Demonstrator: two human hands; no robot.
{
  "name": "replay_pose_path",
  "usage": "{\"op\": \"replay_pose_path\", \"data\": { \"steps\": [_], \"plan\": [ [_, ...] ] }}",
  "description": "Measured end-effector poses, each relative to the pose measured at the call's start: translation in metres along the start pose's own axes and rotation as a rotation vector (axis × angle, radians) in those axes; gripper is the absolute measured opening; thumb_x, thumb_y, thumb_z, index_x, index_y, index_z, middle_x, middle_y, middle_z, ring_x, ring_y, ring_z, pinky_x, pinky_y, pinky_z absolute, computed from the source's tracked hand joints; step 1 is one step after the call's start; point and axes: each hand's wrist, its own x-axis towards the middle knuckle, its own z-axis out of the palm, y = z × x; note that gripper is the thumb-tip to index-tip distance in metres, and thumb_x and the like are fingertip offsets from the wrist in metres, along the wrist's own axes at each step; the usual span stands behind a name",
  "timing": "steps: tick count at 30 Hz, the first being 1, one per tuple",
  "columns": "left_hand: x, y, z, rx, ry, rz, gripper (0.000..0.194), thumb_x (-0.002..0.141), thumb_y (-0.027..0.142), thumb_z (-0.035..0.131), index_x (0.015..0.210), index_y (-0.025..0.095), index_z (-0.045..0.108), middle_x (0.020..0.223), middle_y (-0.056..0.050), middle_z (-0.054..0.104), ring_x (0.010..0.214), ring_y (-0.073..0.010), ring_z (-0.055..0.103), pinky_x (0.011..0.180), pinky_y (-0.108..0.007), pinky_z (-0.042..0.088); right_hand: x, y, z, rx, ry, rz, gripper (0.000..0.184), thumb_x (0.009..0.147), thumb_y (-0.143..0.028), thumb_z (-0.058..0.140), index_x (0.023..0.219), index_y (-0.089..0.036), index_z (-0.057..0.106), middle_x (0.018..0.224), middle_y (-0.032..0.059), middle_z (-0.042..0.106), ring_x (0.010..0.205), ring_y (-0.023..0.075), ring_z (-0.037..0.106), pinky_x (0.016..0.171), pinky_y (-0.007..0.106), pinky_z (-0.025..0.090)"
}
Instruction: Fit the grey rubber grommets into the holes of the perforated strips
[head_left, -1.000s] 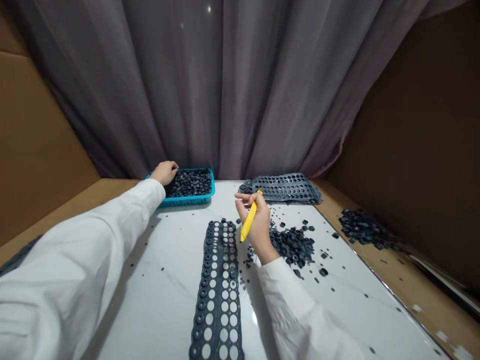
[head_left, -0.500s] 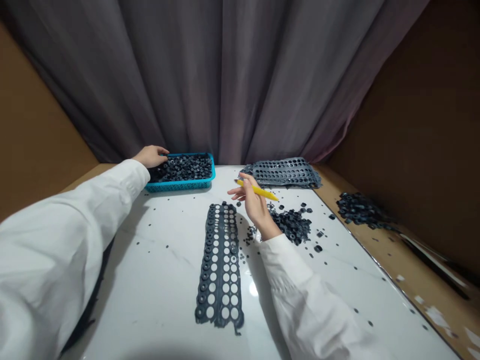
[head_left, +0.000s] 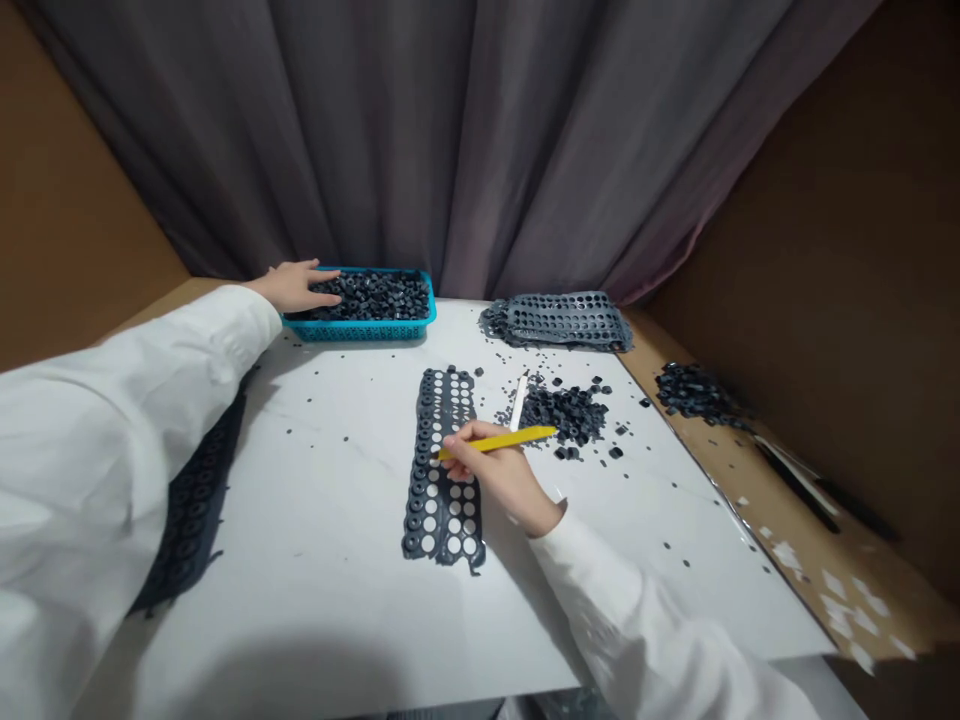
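My left hand (head_left: 300,288) rests with fingers spread over the left end of a turquoise basket (head_left: 367,331) full of small black rubber-looking pieces (head_left: 382,296). My right hand (head_left: 491,465) is closed round a yellow pen-shaped tool (head_left: 517,438). The tool's left end is at a black perforated sheet (head_left: 442,520) lying flat on the table, and my fingers hide part of the sheet. Ring-shaped pieces line the sheet's left edge, while the white table shows through the other holes.
A heap of black pieces (head_left: 574,412) and a white stick (head_left: 518,402) lie right of the sheet. Stacked perforated sheets (head_left: 562,320) stand at the back. Another dark sheet (head_left: 196,510) lies under my left arm. More black scraps (head_left: 694,392) sit beyond the table's right edge.
My right hand has come down and nearer, bringing the yellow tool over the perforated sheet. My left hand's fingers have spread out over the basket. The camera view has tilted and shifted.
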Motion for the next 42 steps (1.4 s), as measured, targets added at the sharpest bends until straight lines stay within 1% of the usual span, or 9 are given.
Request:
{"op": "replay_pose_path", "data": {
  "steps": [6,9,10,12,15,19,25,34,42],
  "plan": [
    [-0.017,0.015,-0.012,0.025,-0.023,0.072,0.080,0.083,0.047,0.048,0.143,0.007,0.014,0.141,-0.019,0.032,0.126,-0.0424,0.027,0.101,-0.056,0.019,-0.036,0.027,0.022,-0.096,0.057,-0.022,0.036,0.082,-0.044,0.050,0.057,-0.019,0.045,0.049,-0.0017,0.052,0.043,0.0102,0.052,0.040,0.020,0.039],
    [-0.044,0.047,-0.016,-0.023,0.110,0.198,0.073,0.081,0.041,0.051,0.138,0.004,0.026,0.135,-0.019,0.039,0.121,-0.0373,0.035,0.100,-0.046,0.026,-0.042,0.036,0.026,-0.202,0.038,-0.096,0.039,0.085,-0.041,0.045,0.053,-0.019,0.042,0.047,-0.0023,0.049,0.042,0.0098,0.049,0.040,0.021,0.036],
    [-0.061,0.063,-0.016,-0.060,0.146,0.287,0.064,0.078,0.039,0.054,0.131,0.004,0.039,0.128,-0.016,0.046,0.117,-0.0330,0.040,0.099,-0.041,0.028,-0.043,0.038,0.026,-0.224,0.028,-0.116,0.039,0.085,-0.040,0.044,0.053,-0.019,0.041,0.047,-0.0023,0.048,0.042,0.0099,0.048,0.041,0.021,0.036],
    [-0.106,0.099,-0.013,-0.150,0.035,0.516,0.035,0.077,0.037,0.055,0.102,0.014,0.061,0.104,-0.009,0.059,0.101,-0.0244,0.051,0.093,-0.034,0.034,-0.044,0.041,0.027,-0.254,0.012,-0.147,0.038,0.086,-0.038,0.043,0.053,-0.019,0.039,0.048,-0.0023,0.048,0.044,0.0100,0.048,0.043,0.021,0.036],
    [-0.182,0.147,0.000,-0.318,-0.216,0.836,0.015,0.078,0.032,0.055,0.081,0.020,0.063,0.080,-0.004,0.062,0.080,-0.0185,0.055,0.077,-0.030,0.040,-0.044,0.042,0.027,-0.311,0.014,-0.190,0.037,0.086,-0.037,0.042,0.053,-0.020,0.039,0.047,-0.0028,0.047,0.045,0.0102,0.046,0.045,0.022,0.034],
    [-0.243,0.171,0.021,-0.464,-0.229,0.830,0.011,0.076,0.025,0.057,0.084,0.018,0.060,0.082,-0.005,0.062,0.078,-0.0178,0.054,0.072,-0.028,0.043,-0.047,0.041,0.029,-0.429,0.020,-0.282,0.036,0.087,-0.034,0.040,0.054,-0.020,0.038,0.048,-0.0034,0.044,0.047,0.0105,0.043,0.048,0.023,0.032],
    [-0.247,0.168,0.035,-0.497,-0.219,0.804,0.011,0.078,0.018,0.054,0.087,0.018,0.060,0.084,-0.005,0.062,0.081,-0.0174,0.056,0.074,-0.027,0.045,-0.049,0.042,0.031,-0.445,0.071,-0.296,0.036,0.087,-0.033,0.039,0.054,-0.020,0.038,0.047,-0.0032,0.043,0.047,0.0108,0.040,0.048,0.024,0.031],
    [-0.252,0.173,0.035,-0.470,-0.248,0.788,0.014,0.080,0.017,0.052,0.088,0.016,0.062,0.088,-0.007,0.063,0.082,-0.0177,0.059,0.074,-0.027,0.047,-0.047,0.040,0.033,-0.499,0.020,-0.325,0.033,0.087,-0.030,0.037,0.056,-0.021,0.031,0.050,-0.0048,0.032,0.049,0.0106,0.036,0.049,0.023,0.029],
    [-0.259,0.168,0.042,-0.472,-0.154,0.782,0.015,0.083,0.018,0.049,0.087,0.018,0.064,0.083,-0.005,0.062,0.077,-0.0152,0.059,0.070,-0.025,0.047,-0.048,0.045,0.030,-0.462,0.019,-0.280,0.034,0.087,-0.033,0.038,0.055,-0.021,0.036,0.048,-0.0036,0.044,0.048,0.0114,0.044,0.050,0.024,0.034]
  ]
}}
